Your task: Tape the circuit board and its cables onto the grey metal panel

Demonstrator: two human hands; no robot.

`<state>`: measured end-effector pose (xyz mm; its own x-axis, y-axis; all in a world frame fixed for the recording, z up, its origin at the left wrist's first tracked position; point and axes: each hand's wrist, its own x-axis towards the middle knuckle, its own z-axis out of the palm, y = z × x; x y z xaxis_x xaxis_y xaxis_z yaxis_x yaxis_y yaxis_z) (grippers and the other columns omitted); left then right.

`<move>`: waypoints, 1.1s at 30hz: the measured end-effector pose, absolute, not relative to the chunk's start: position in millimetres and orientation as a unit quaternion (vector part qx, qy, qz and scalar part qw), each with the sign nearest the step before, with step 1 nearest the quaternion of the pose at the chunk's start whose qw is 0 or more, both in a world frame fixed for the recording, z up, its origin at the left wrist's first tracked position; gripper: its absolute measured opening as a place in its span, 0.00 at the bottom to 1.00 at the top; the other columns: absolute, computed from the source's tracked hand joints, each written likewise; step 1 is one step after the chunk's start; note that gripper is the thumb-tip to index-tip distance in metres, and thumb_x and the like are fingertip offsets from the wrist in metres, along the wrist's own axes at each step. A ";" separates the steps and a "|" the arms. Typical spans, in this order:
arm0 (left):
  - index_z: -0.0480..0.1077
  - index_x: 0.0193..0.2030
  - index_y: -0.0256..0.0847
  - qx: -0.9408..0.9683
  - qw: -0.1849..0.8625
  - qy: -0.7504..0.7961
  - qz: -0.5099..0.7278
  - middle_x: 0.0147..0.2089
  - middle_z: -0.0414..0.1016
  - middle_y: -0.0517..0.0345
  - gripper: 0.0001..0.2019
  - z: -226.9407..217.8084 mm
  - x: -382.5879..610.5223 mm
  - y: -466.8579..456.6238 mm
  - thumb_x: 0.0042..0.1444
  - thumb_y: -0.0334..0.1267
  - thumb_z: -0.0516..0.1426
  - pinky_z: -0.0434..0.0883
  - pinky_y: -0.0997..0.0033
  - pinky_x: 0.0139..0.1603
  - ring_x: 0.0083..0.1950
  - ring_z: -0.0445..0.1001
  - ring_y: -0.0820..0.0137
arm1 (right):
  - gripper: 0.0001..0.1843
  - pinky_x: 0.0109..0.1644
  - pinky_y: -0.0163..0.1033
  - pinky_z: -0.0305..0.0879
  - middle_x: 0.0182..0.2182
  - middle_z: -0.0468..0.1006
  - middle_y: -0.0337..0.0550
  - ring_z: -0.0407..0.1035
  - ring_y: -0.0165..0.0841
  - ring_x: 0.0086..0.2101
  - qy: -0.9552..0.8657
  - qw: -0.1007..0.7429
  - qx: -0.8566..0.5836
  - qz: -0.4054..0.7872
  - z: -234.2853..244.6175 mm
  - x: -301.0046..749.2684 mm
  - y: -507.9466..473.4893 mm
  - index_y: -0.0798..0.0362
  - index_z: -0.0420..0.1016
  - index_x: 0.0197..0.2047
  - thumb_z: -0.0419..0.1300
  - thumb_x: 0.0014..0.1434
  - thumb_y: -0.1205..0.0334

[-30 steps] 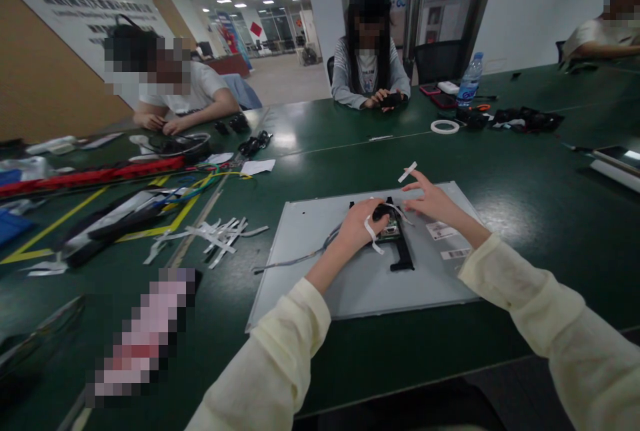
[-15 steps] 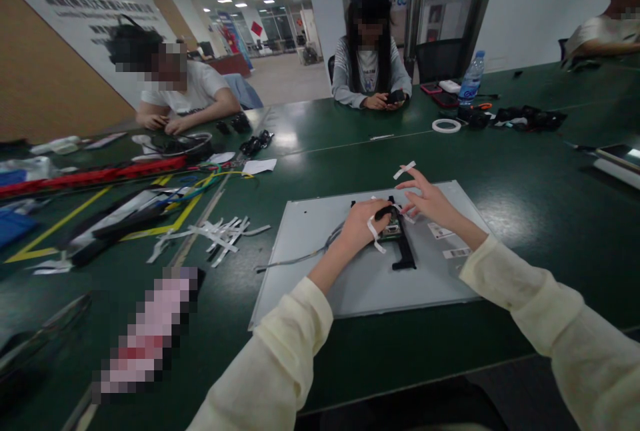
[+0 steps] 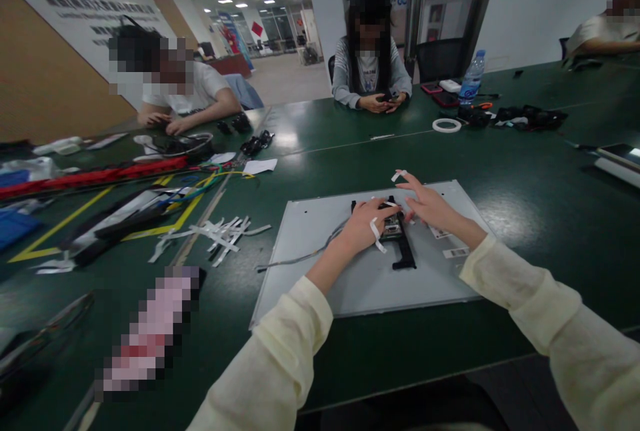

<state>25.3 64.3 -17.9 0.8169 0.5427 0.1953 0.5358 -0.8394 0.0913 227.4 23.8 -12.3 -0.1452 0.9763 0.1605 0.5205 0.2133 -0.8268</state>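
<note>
A grey metal panel (image 3: 360,277) lies flat on the green table in front of me. A small circuit board with a black T-shaped bracket (image 3: 401,244) sits on its middle. My left hand (image 3: 361,227) rests on the board's left side with its fingers stretched flat, and a white tape strip (image 3: 375,235) clings to it. My right hand (image 3: 428,208) hovers over the board's right side with spread fingers. A short tape strip (image 3: 399,175) is stuck to one raised fingertip. A flat grey cable (image 3: 300,259) runs left from under my left hand.
Loose white tape strips (image 3: 220,234) lie left of the panel, beside cables and a red bar (image 3: 95,176). A tape roll (image 3: 446,125), a water bottle (image 3: 470,81) and black parts sit at the far right. Three people sit along the table's far side.
My left hand has let go of a black part and flattened onto the board. My right hand has dropped lower and closer to the board, its tape strip coming down with it.
</note>
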 end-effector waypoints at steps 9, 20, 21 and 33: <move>0.65 0.60 0.52 0.954 0.032 0.283 0.094 0.65 0.60 0.46 0.24 -16.9 23.7 64.3 0.59 0.29 0.50 0.61 0.51 0.59 0.63 0.63 0.55 | 0.43 0.20 0.30 0.64 0.62 0.60 0.51 0.73 0.27 0.27 -0.662 0.414 -0.522 0.342 -12.0 229.3 25.3 0.37 0.33 0.71 0.49 0.58 0.65; 0.64 0.60 0.53 0.955 0.038 0.273 0.108 0.66 0.60 0.50 0.25 -22.5 22.6 67.1 0.57 0.28 0.52 0.60 0.54 0.60 0.64 0.62 0.57 | 0.45 0.19 0.28 0.62 0.64 0.59 0.51 0.72 0.26 0.26 -0.667 0.390 -0.530 0.349 -21.5 233.1 29.1 0.37 0.29 0.71 0.50 0.58 0.65; 0.64 0.61 0.53 0.956 0.036 0.273 0.104 0.66 0.60 0.50 0.25 -23.1 22.6 67.5 0.57 0.28 0.52 0.60 0.54 0.60 0.64 0.62 0.57 | 0.44 0.19 0.28 0.63 0.64 0.59 0.51 0.73 0.26 0.26 -0.668 0.390 -0.529 0.350 -21.5 233.3 28.9 0.36 0.30 0.71 0.50 0.58 0.65; 0.56 0.66 0.45 0.944 0.052 0.312 0.091 0.66 0.62 0.48 0.29 -9.8 27.8 59.2 0.58 0.25 0.47 0.61 0.56 0.60 0.66 0.60 0.58 | 0.44 0.23 0.32 0.69 0.64 0.58 0.51 0.74 0.27 0.26 -0.632 0.414 -0.531 0.384 -18.9 232.5 27.8 0.35 0.32 0.70 0.51 0.57 0.64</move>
